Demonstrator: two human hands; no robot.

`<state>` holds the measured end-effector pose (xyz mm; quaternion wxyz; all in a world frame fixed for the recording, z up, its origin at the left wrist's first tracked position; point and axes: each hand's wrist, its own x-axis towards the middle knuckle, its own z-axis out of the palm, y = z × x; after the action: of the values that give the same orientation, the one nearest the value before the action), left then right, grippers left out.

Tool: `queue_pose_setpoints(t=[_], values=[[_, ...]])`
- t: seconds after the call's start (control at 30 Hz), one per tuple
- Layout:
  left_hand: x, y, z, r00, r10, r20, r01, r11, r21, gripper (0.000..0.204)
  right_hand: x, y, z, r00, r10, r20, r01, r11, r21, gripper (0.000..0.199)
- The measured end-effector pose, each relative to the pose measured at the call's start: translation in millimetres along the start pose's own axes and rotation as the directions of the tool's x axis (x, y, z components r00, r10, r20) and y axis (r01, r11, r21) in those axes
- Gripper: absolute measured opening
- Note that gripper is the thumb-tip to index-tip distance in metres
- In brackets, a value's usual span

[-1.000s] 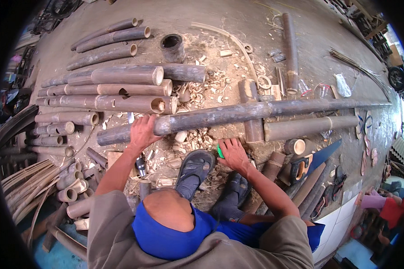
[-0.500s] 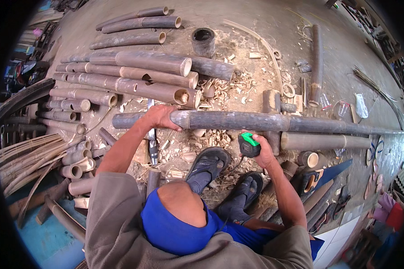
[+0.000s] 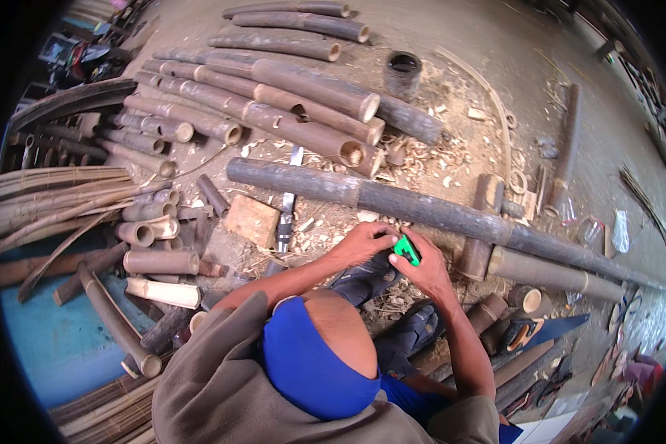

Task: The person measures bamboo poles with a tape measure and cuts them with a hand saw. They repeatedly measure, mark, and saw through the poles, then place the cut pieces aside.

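My right hand is wrapped around a green and black tape measure. Right beside it, my left hand has its fingers curled in at the tape measure's left side; whatever they pinch is too small to make out. Just beyond both hands lies a long dark bamboo pole, slanting from upper left to lower right. Under the pole's middle is a short, thick bamboo piece. Neither hand is on the pole.
Cut bamboo tubes lie in rows at the far left. A handsaw is at the right, a wooden block and a long blade tool at the left. Bamboo shavings litter the floor. A dark cylindrical container stands farther off.
My left hand has let go of the bamboo pole and come right to the tape measure, which my right hand still holds. The pole now slants in view, as the view has turned.
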<state>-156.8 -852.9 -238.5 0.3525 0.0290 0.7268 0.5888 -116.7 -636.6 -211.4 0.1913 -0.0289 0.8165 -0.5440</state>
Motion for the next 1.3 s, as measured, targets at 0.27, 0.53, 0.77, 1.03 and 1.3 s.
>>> queue_pose_setpoints(t=[0.27,0.53,0.77,1.03,1.3], values=[[-10.1,-23.7,-2.3,0.999,0.03,-0.046,-0.045,0.917,-0.396,0.01,-0.1,3.1,-6.1,0.988,0.009,0.151,0.013,0.989,-0.15,0.076],[-44.1,-67.1,-200.1,0.563,-0.144,-0.814,-0.147,0.952,-0.27,0.028,-16.6,59.4,-115.8,0.989,-0.137,-0.057,0.062,0.731,-0.679,0.062],[-72.6,-103.2,-340.6,0.258,-0.202,-0.945,0.011,0.978,-0.207,0.03,-24.8,54.8,-167.8,0.981,-0.152,-0.121,0.005,0.643,-0.766,0.053],[-56.7,-124.1,-357.6,0.329,-0.165,-0.93,0.252,0.964,-0.082,0.03,-20.9,54.2,-181.1,0.985,-0.055,-0.164,-0.087,0.663,-0.744,0.046],[-69.1,-139.0,-380.5,0.371,-0.095,-0.924,0.382,0.922,0.058,0.046,-11.7,51.9,-174.2,0.947,0.043,-0.317,-0.295,0.501,-0.814,0.036]])
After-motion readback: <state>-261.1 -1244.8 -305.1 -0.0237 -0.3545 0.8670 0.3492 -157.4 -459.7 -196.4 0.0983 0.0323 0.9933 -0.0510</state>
